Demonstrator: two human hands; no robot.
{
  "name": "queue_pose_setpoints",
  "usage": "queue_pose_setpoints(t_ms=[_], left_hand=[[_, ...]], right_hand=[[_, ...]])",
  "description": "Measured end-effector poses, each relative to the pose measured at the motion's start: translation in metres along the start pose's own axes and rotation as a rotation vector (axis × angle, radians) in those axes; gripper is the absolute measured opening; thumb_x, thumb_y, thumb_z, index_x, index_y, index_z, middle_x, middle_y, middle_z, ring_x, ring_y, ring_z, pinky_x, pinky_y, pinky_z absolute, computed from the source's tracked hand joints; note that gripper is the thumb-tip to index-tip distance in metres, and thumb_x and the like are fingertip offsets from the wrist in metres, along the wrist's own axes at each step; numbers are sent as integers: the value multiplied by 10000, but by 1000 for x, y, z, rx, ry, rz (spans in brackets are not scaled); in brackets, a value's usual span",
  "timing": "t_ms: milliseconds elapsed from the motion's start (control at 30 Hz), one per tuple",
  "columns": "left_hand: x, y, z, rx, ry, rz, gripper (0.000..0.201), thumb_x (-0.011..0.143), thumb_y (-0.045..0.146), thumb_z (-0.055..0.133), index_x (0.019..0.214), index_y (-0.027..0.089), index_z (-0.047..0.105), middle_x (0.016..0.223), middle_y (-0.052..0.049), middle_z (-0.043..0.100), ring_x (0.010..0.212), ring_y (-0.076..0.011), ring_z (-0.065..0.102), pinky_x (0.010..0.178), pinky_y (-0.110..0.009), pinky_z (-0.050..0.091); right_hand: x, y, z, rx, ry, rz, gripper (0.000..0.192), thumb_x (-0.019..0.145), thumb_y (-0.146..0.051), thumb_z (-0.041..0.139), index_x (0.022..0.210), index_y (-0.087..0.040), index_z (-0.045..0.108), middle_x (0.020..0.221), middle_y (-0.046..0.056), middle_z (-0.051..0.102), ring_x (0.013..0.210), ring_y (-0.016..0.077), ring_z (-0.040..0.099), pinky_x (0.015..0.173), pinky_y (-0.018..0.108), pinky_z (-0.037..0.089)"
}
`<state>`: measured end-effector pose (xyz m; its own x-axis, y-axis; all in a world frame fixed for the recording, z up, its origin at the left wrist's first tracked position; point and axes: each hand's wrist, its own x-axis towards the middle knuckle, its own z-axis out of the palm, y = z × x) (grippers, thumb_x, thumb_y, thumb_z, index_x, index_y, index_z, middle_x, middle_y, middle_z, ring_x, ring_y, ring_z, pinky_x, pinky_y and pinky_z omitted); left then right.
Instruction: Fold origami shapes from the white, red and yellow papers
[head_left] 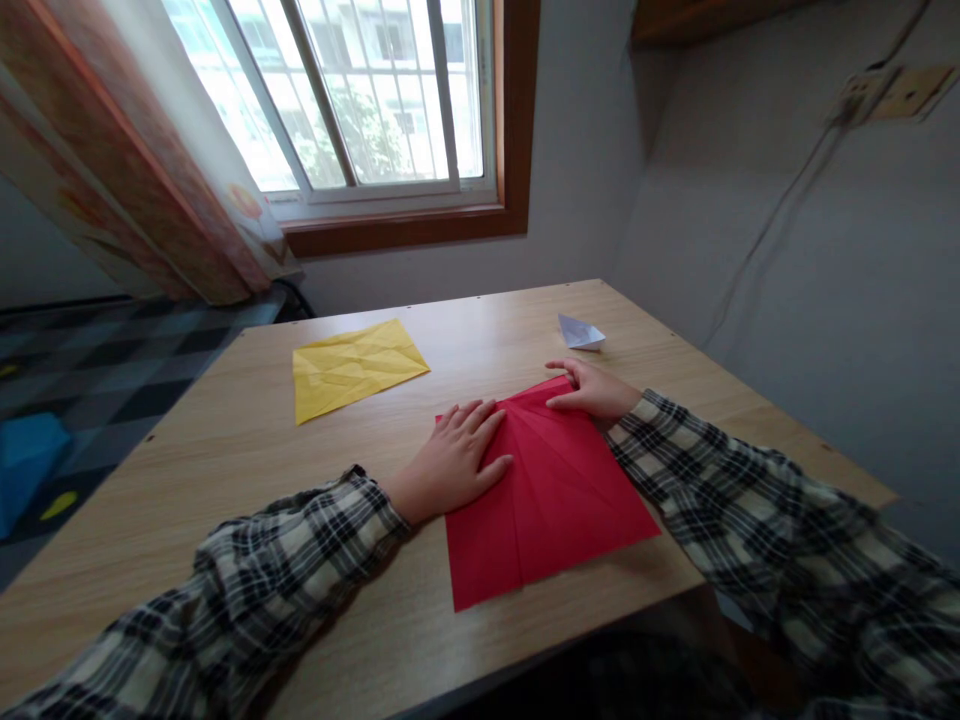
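Observation:
A red paper sheet (555, 490) with fold creases lies flat on the wooden table (225, 470) in front of me. My left hand (454, 460) rests palm down on the sheet's left part, fingers spread and pointing toward the far corner. My right hand (592, 388) presses its fingertips on the sheet's far right corner. Neither hand grips anything.
A creased yellow paper sheet (352, 366) lies on the table to the far left. A small white folded paper boat (580, 333) sits beyond my right hand. The table stands against a grey wall on the right, under a window. A blue object (26, 455) lies on the floor at left.

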<state>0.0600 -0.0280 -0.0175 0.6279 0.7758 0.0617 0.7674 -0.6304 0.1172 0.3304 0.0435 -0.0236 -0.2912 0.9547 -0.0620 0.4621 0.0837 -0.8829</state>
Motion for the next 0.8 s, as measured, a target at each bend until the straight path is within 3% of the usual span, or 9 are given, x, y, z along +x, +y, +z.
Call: queue_pose_setpoints(t_ms=[167,367,467,600,700,800], left_hand=[[0,1,0,4,5,0,650,1016,524,423,1533,131,406,1612,-160,378,1499,-328,325,1239,-545,238],[0,2,-1,12,-10,-9,655,1020,520,425,1537,120,398,1623,-167,353,1506,-327,312,1244,-540,224],[0,2,-1,13,-7,-3,651,1020,515,430,1536,120,401,1625,-168,349,1507,-327,307,1246,-539,220],[-1,2,-1,19,-1,2,659,1022,519,418,1541,114,392,1620,-168,358,1506,-330,307,1243,-541,225],[-1,2,-1,25,1,8,660,1023,516,414,1543,110,388,1616,-168,367,1505,-327,310,1240,-538,232],[-1,2,-1,26,8,11,661,1021,518,414,1542,111,389,1618,-166,364,1503,-324,313,1236,-535,239]], right_hand=[[-3,0,8,28,28,-82,716,709,-212,756,1375,-141,503,929,45,691,826,206,655,730,322,550],[-10,-4,14,-94,67,-264,629,738,-215,668,1352,-173,537,1096,78,696,857,221,671,807,395,576],[-16,-9,17,-177,88,-434,666,754,-210,635,1406,-183,502,1310,115,637,1023,245,668,945,442,552],[-23,-13,19,-218,33,-567,717,826,-199,578,1514,-187,378,1291,107,682,1217,254,621,1121,490,443],[-27,-15,17,-275,-30,-599,715,889,-216,538,1564,-197,303,1382,112,643,1346,247,545,1186,508,372],[-33,-18,12,-361,-130,-546,686,940,-315,541,1571,-182,310,1529,140,505,1430,254,461,1207,501,354]])
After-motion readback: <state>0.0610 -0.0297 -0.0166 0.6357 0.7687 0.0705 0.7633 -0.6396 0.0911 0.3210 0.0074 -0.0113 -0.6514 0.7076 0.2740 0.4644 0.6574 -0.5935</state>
